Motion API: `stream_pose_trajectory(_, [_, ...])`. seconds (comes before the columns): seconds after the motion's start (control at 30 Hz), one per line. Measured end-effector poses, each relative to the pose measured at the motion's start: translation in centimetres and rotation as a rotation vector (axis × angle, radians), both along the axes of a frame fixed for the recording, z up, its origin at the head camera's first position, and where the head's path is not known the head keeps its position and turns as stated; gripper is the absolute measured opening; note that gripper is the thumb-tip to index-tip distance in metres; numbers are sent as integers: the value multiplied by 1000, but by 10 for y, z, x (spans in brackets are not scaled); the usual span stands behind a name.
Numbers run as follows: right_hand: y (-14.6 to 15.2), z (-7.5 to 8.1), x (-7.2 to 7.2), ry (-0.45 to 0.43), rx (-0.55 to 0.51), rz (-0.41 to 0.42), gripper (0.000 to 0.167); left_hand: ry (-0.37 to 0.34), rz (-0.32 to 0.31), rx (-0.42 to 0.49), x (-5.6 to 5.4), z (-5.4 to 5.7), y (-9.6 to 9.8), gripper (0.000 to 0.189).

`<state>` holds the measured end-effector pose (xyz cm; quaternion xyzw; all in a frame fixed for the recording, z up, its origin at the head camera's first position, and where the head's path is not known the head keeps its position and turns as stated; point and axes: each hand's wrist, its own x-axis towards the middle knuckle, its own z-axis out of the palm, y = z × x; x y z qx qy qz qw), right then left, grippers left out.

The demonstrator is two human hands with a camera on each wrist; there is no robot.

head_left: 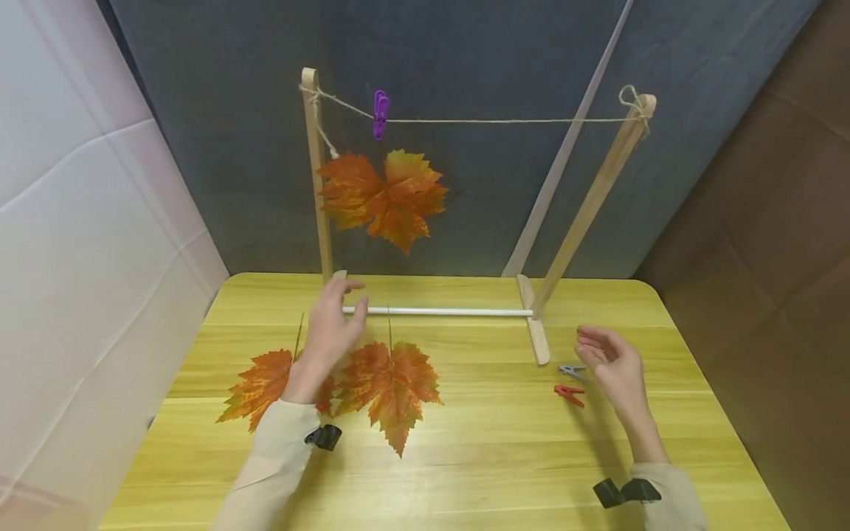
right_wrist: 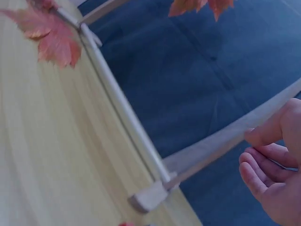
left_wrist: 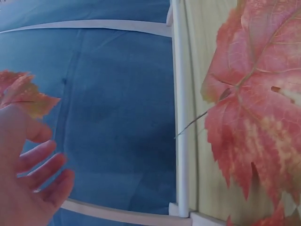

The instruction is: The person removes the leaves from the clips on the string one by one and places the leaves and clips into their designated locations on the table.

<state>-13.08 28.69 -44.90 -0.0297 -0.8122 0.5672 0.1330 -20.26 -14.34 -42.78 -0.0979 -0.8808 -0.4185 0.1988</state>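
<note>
My left hand (head_left: 330,324) hovers near the left end of the white rod (head_left: 438,312), its fingers loosely bent around nothing. Beneath that forearm lies a partly hidden orange leaf (head_left: 262,383). Beside it rests a second orange leaf (head_left: 392,387), stem pointing away. A third leaf (head_left: 385,199) hangs below a purple clothespin (head_left: 380,115) on the string (head_left: 491,121). To the right, my right hand (head_left: 614,369) is held above the table with relaxed fingers and nothing in them. Just left of it lie a grey clothespin (head_left: 572,372) and a red clothespin (head_left: 569,395).
The string is tied between a left wooden post (head_left: 319,184) and a right wooden post (head_left: 594,199), which leans outward in view. A wooden foot (head_left: 534,324) supports the right post on the wood-grain table (head_left: 491,457). A dark cloth (head_left: 465,44) hangs behind.
</note>
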Motion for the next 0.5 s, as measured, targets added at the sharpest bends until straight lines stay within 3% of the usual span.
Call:
stream_pose_trajectory(0.3, [-19, 27, -12, 44, -33, 64, 38, 220, 56, 72, -2, 13, -8, 27])
stream_pose_trajectory(0.5, [-36, 50, -23, 155, -168, 32, 35, 316, 75, 143, -5, 24, -9, 30])
